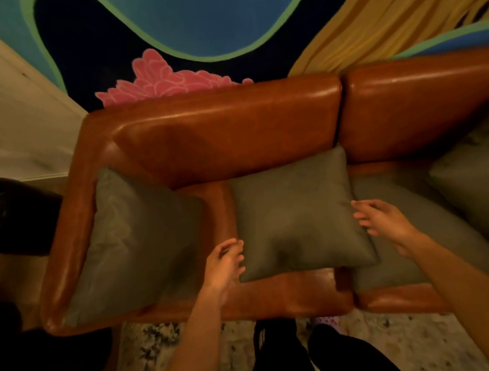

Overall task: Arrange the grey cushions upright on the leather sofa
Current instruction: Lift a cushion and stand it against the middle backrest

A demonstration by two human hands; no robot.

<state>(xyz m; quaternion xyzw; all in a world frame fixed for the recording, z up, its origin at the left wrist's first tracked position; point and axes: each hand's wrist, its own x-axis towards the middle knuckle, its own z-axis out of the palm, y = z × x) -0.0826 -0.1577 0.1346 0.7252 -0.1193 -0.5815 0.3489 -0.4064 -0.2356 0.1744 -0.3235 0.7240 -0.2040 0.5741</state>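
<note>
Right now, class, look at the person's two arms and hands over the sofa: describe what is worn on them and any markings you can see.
Both forearms are bare; no sleeve reaches into view. The left hand and the right hand wear no gloves, and no watch, bracelet or ring shows, though the dim, soft picture could hide a thin one. No markings are visible on either arm. Below the arms, dark trousers show.

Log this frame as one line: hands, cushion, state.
left hand open at middle cushion left edge | right hand open at right edge | no grip yet | cushion leaning on sofa backrest
</note>
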